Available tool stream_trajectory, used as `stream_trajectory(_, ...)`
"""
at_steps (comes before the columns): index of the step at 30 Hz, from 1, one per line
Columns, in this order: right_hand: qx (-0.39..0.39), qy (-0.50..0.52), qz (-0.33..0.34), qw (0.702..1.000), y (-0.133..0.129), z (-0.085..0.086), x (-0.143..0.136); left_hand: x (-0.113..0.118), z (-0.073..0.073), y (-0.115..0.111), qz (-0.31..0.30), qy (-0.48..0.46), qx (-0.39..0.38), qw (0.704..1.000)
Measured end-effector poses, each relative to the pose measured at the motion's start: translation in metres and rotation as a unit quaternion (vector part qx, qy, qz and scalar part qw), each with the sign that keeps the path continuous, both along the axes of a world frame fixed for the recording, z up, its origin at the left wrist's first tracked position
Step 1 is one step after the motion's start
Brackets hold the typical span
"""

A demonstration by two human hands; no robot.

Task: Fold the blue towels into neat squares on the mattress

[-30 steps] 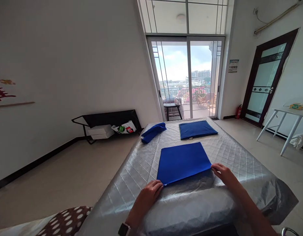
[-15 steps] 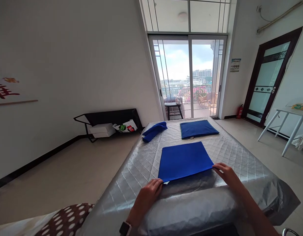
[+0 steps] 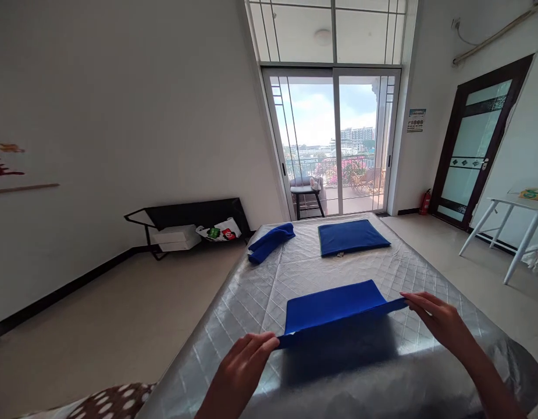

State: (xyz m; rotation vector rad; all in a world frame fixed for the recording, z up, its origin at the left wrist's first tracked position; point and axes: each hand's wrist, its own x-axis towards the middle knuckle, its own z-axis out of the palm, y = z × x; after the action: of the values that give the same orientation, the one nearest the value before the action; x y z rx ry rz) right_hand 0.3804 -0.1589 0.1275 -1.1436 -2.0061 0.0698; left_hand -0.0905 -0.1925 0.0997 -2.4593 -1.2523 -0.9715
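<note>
A blue folded cloth spans the space between my two hands, its near edge raised off the silver quilted cover. Its far part lies back on the cover. At the near left corner my left hand pinches the cloth between thumb and fingers. My right hand grips the near right corner the same way. Farther off, a flat folded darker blue cloth rests on the cover. To its left lies a crumpled blue cloth.
A black low rack holding a white box and a printed bag stands along the left wall. On the right are a white table and a red fire extinguisher. Brown dotted fabric shows at the lower left.
Both hands have lifted the cloth's near edge and drawn it toward me. The near part is now folding up, and my right hand has shifted to the right.
</note>
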Motion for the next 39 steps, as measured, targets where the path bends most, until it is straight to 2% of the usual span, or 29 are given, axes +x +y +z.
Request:
stream_trajectory(3, 0.037, -0.019, 0.013, 0.999, 0.004, 0.024, 0.014, -0.005, 0.026, 0.002, -0.020, 0.018, -0.041, 0.999)
stream_trajectory(6, 0.081, -0.028, 0.010, 0.996, 0.012, 0.051, 0.026, -0.007, 0.053, 0.014, -0.045, 0.007, -0.052, 0.998)
stream_trajectory(9, 0.095, -0.024, -0.011, 0.995, 0.026, 0.075, 0.035, -0.002, 0.083, 0.040, -0.058, 0.006, -0.054, 0.997)
stream_trajectory(11, 0.091, -0.021, -0.024, 0.995, 0.042, 0.087, 0.039, 0.007, 0.102, 0.065, -0.057, 0.028, -0.075, 0.995)
stream_trajectory(15, 0.039, -0.020, -0.031, 0.999, 0.100, 0.100, 0.046, 0.033, 0.129, 0.136, -0.058, 0.092, -0.104, 0.989)
stream_trajectory(18, -0.026, -0.039, -0.041, 0.998, 0.165, 0.108, 0.047, 0.055, 0.139, 0.202, -0.067, 0.145, -0.101, 0.982)
stream_trajectory(20, -0.043, -0.062, -0.064, 0.995, 0.212, 0.117, 0.046, 0.068, 0.147, 0.249, -0.054, 0.166, -0.093, 0.980)
stream_trajectory(24, -0.031, -0.086, -0.140, 0.986, 0.290, 0.152, 0.040, 0.091, 0.179, 0.337, 0.006, 0.167, -0.056, 0.984)
stream_trajectory(26, -0.013, -0.079, -0.162, 0.983, 0.315, 0.174, 0.040, 0.101, 0.198, 0.370, 0.039, 0.146, -0.021, 0.988)
stream_trajectory(28, 0.003, -0.070, -0.171, 0.983, 0.333, 0.190, 0.043, 0.108, 0.209, 0.395, 0.073, 0.117, 0.019, 0.990)
stream_trajectory(30, 0.009, -0.062, -0.178, 0.982, 0.346, 0.192, 0.047, 0.114, 0.203, 0.411, 0.095, 0.102, 0.045, 0.989)
stream_trajectory(32, 0.000, -0.055, -0.185, 0.981, 0.355, 0.177, 0.052, 0.119, 0.178, 0.417, 0.100, 0.111, 0.051, 0.987)
stream_trajectory(33, -0.009, -0.053, -0.187, 0.981, 0.358, 0.163, 0.053, 0.122, 0.158, 0.417, 0.098, 0.122, 0.048, 0.987)
stream_trajectory(35, -0.033, -0.055, -0.190, 0.980, 0.360, 0.122, 0.054, 0.129, 0.106, 0.411, 0.091, 0.148, 0.032, 0.984)
stream_trajectory(39, -0.133, -0.078, -0.192, 0.969, 0.349, 0.019, 0.054, 0.141, -0.008, 0.387, 0.069, 0.190, -0.044, 0.978)
